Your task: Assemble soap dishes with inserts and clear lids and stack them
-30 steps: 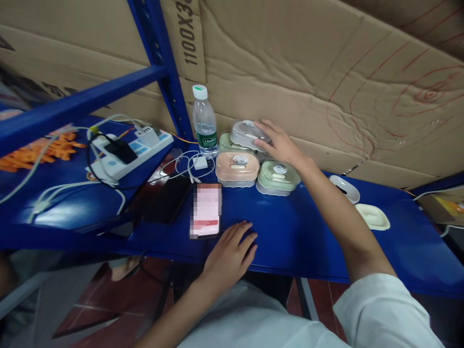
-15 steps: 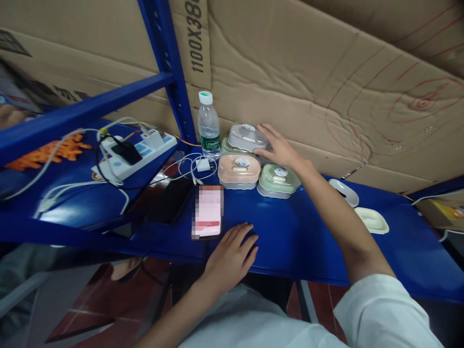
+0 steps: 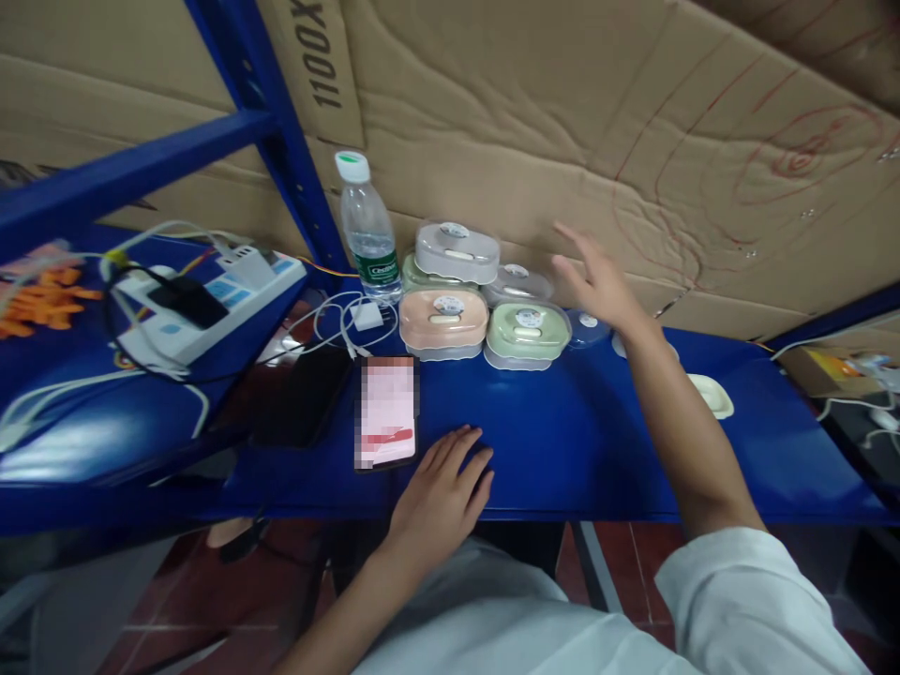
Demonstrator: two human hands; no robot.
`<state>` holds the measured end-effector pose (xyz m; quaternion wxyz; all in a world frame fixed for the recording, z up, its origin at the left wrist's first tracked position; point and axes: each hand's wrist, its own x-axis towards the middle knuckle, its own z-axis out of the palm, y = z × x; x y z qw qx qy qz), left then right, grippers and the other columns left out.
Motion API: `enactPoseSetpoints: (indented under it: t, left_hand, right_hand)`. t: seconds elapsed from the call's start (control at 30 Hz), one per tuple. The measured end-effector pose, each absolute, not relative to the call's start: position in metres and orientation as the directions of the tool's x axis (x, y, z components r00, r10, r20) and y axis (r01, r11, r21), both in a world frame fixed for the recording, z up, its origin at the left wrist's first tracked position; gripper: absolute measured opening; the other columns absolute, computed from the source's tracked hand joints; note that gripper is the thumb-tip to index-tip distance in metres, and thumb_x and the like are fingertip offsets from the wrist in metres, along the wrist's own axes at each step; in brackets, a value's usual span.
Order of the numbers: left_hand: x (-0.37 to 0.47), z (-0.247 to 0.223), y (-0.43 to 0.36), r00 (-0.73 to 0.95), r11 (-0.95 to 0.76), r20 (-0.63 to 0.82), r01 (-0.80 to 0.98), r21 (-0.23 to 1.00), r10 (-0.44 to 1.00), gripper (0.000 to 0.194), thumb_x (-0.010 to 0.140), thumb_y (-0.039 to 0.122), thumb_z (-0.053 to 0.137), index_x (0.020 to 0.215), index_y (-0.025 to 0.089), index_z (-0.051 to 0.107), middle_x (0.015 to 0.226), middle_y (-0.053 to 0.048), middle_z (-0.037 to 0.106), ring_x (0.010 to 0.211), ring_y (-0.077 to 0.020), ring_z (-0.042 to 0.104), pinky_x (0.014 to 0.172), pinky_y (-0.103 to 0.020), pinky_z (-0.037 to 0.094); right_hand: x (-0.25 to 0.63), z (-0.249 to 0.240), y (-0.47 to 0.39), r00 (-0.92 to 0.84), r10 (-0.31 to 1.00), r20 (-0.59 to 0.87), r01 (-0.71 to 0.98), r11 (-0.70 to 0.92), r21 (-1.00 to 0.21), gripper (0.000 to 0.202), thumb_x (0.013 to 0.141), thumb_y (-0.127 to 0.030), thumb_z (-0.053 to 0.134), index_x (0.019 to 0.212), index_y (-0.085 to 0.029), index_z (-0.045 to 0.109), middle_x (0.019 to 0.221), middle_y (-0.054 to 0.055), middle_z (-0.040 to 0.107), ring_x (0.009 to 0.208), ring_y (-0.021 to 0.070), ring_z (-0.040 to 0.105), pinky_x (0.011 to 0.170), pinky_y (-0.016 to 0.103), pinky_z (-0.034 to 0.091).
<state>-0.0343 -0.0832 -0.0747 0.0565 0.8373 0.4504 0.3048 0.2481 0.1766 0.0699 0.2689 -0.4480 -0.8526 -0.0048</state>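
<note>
We have five lidded soap boxes grouped against the cardboard wall, the grey box stacked on top, our right hand open and empty beside them, our left hand flat on the blue shelf, while loose box halves remain unassembled.

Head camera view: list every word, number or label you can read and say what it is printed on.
"1100X": black print on the cardboard sheet behind the shelf post, cut off at the top edge.
Green label on the water bottle: white lettering, too small to read.
Round stickers on the lidded boxes: too small to read.
Phone screen: pixelated, unreadable.
Red pen marks on the cardboard: loops and lines, not words.
</note>
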Motion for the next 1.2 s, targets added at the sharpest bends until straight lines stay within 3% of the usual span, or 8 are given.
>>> enactPoseSetpoints:
  t: [0.2, 0.43, 0.53, 0.63, 0.83, 0.93, 1.1, 1.2]
  left_hand:
    - [-0.034, -0.076, -0.082, 0.407, -0.589, 0.465, 0.72, 0.366, 0.786, 0.027, 0.108, 0.026, 0.058, 0.128, 0.021, 0.074, 0.144, -0.014, 0.071, 0.135, -0.0349, 0.069, 0.112, -0.056, 0.063]
    - [-0.031, -0.076, -0.082, 0.409, -0.586, 0.466, 0.735, 0.343, 0.785, 0.026, 0.107, 0.024, 0.059, 0.127, 0.018, 0.074, 0.141, -0.015, 0.072, 0.133, -0.0351, 0.07, 0.11, -0.055, 0.063]
    - [-0.031, -0.076, -0.082, 0.395, -0.568, 0.457, 0.746, 0.347, 0.797, 0.024, 0.107, 0.024, 0.059, 0.126, 0.019, 0.074, 0.142, -0.014, 0.072, 0.134, -0.0348, 0.069, 0.111, -0.055, 0.062]
    - [-0.032, -0.075, -0.083, 0.389, -0.558, 0.445, 0.75, 0.355, 0.806, 0.026, 0.108, 0.025, 0.058, 0.131, 0.021, 0.071, 0.144, -0.013, 0.071, 0.135, -0.0334, 0.068, 0.113, -0.054, 0.06]
    - [-0.013, -0.062, -0.085, 0.484, -0.626, 0.407, 0.674, 0.391, 0.775, 0.05, 0.109, 0.027, 0.058, 0.159, 0.025, 0.053, 0.167, -0.014, 0.052, 0.148, -0.0336, 0.057, 0.118, -0.053, 0.055]
    - [0.002, -0.057, -0.082, 0.588, -0.703, 0.389, 0.633, 0.325, 0.709, 0.056, 0.11, 0.025, 0.057, 0.165, 0.025, 0.047, 0.177, -0.014, 0.037, 0.159, -0.0359, 0.045, 0.124, -0.055, 0.048]
    - [0.008, -0.055, -0.075, 0.551, -0.666, 0.388, 0.686, 0.292, 0.738, 0.048, 0.109, 0.026, 0.062, 0.156, 0.02, 0.057, 0.158, -0.014, 0.063, 0.15, -0.0344, 0.055, 0.123, -0.054, 0.044]
    - [0.002, -0.054, -0.077, 0.482, -0.636, 0.45, 0.711, 0.3, 0.752, 0.033, 0.108, 0.018, 0.06, 0.14, 0.02, 0.067, 0.133, -0.01, 0.077, 0.128, -0.0299, 0.07, 0.109, -0.049, 0.051]
  right_hand:
    - [0.35, 0.002, 0.117, -0.224, 0.946, 0.234, 0.96, 0.256, -0.116, 0.061, 0.109, -0.054, 0.04, 0.154, -0.02, 0.062, 0.158, 0.015, 0.063, 0.149, 0.0361, 0.056, 0.124, 0.062, 0.044]
    - [0.387, -0.032, 0.081, -0.108, 0.968, 0.225, 0.993, 0.118, -0.031, 0.074, 0.104, -0.055, 0.054, 0.166, -0.015, 0.045, 0.168, 0.025, 0.048, 0.153, 0.0434, 0.049, 0.12, 0.066, 0.043]
    - [0.399, -0.026, 0.066, 0.078, 0.987, 0.139, 0.993, -0.09, 0.077, 0.067, 0.102, -0.044, 0.057, 0.16, -0.012, 0.053, 0.155, 0.029, 0.061, 0.139, 0.0476, 0.061, 0.111, 0.066, 0.051]
    - [0.386, -0.026, 0.031, 0.016, 0.998, 0.066, 0.993, -0.024, 0.118, 0.051, 0.103, -0.036, 0.052, 0.149, -0.017, 0.065, 0.138, 0.023, 0.074, 0.123, 0.0451, 0.071, 0.101, 0.064, 0.058]
    - [0.326, -0.015, -0.051, -0.392, 0.914, 0.107, 0.876, 0.406, -0.26, 0.052, 0.111, -0.041, 0.048, 0.163, -0.033, 0.051, 0.159, 0.009, 0.063, 0.145, 0.0324, 0.061, 0.118, 0.057, 0.054]
    - [0.353, -0.011, -0.047, -0.281, 0.93, 0.239, 0.847, 0.357, -0.394, 0.053, 0.114, -0.035, 0.039, 0.166, -0.03, 0.046, 0.169, 0.007, 0.053, 0.157, 0.0253, 0.049, 0.131, 0.052, 0.042]
    - [0.43, -0.036, -0.031, 0.282, 0.921, 0.27, 0.955, -0.242, -0.171, 0.058, 0.105, -0.024, 0.039, 0.157, -0.005, 0.054, 0.159, 0.03, 0.056, 0.156, 0.0466, 0.045, 0.122, 0.082, 0.033]
    - [0.414, -0.051, -0.056, 0.213, 0.948, 0.236, 0.977, -0.202, -0.07, 0.054, 0.108, -0.028, 0.04, 0.154, -0.008, 0.059, 0.15, 0.027, 0.065, 0.145, 0.0506, 0.054, 0.111, 0.084, 0.042]
